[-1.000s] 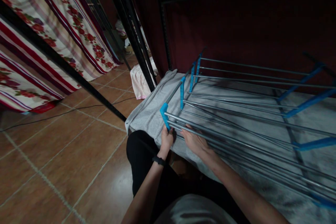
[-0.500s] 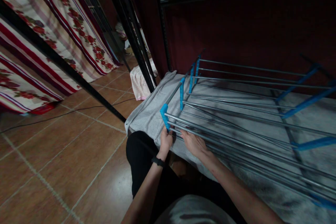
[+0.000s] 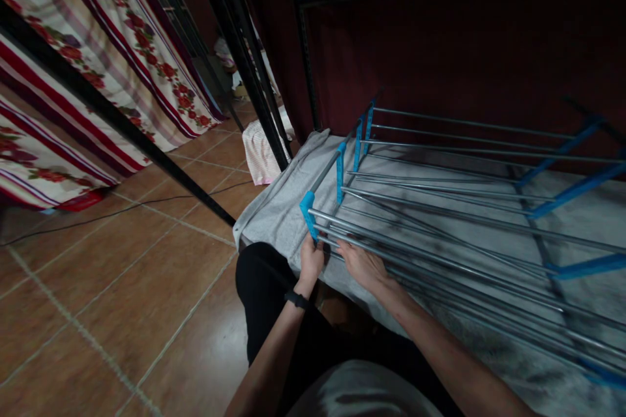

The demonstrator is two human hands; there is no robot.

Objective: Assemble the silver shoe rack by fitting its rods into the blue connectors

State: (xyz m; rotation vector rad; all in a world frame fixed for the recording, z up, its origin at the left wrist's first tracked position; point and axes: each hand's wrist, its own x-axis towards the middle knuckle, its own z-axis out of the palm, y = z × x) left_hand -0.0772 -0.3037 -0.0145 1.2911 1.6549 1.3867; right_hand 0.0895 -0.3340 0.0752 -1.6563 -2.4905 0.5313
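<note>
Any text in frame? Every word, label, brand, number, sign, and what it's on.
None readable.
Blue bracket and metal rods: no lettering visible.
Wristband: no marking can be made out.
Curtain: flowers and stripes, no words seen.
Background clutter: too small and blurred to tell.

Metal rods obstruct beyond right hand; room over blanket left of bracket.

Two hands, one wristband, one rack
</note>
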